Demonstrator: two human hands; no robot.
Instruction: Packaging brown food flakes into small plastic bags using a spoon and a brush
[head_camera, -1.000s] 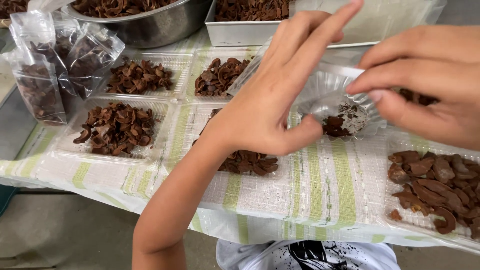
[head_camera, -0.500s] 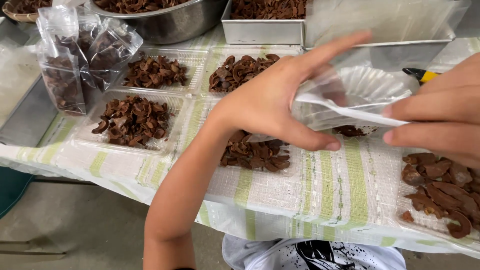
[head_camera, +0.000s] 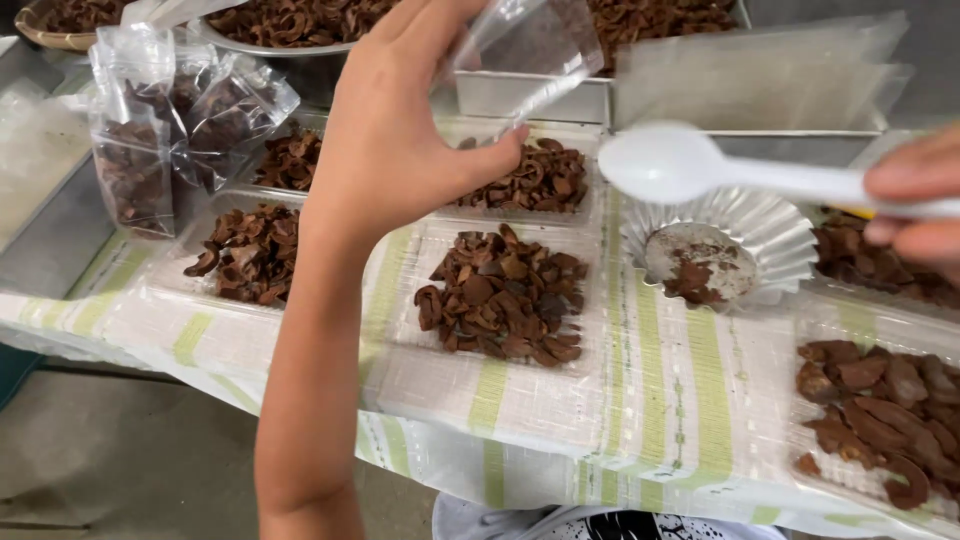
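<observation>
The left hand (head_camera: 400, 130) pinched an empty clear bag (head_camera: 520, 50) at the top centre of the frame, and the right hand (head_camera: 915, 200) gripped a white plastic spoon (head_camera: 690, 165) at the right, above the fluted foil cup (head_camera: 770, 235). It looked like the filling step; scooping brown pieces (head_camera: 505, 295) would need the bag mouth open.

- clear plastic bag (head_camera: 520, 50): sitting pinched in the left hand (head_camera: 400, 130), raised above the trays, looking empty
- white plastic spoon (head_camera: 690, 165): lying level, bowl empty, hovering over the foil cup (head_camera: 770, 225)
</observation>
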